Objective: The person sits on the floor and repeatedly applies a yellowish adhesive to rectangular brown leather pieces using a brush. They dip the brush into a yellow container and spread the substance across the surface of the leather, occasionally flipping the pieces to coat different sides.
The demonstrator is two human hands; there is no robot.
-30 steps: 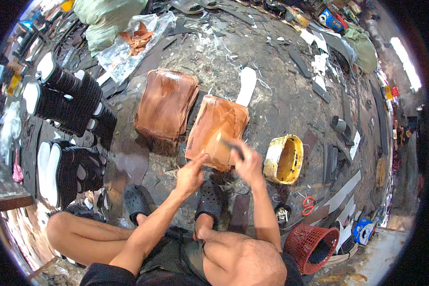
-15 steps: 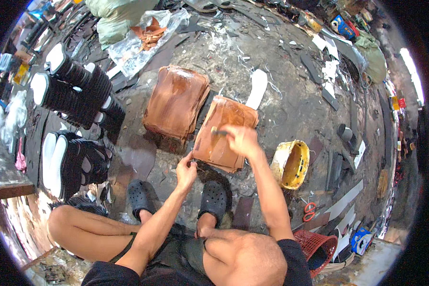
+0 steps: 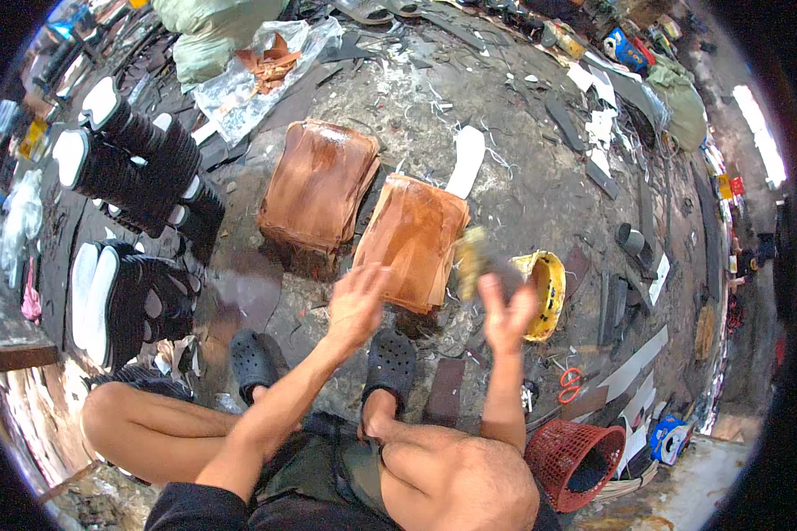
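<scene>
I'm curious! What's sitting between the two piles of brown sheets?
Nothing sits there: the head view shows only a narrow strip of bare grey floor between the left brown stack and the right brown stack.

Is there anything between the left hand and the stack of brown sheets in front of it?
Nothing visible does. The left hand hovers open at the near edge of the right stack of brown sheets, with only bare ground beside it. The right hand holds a blurred brush-like tool off to the side, near the yellow container.
</scene>
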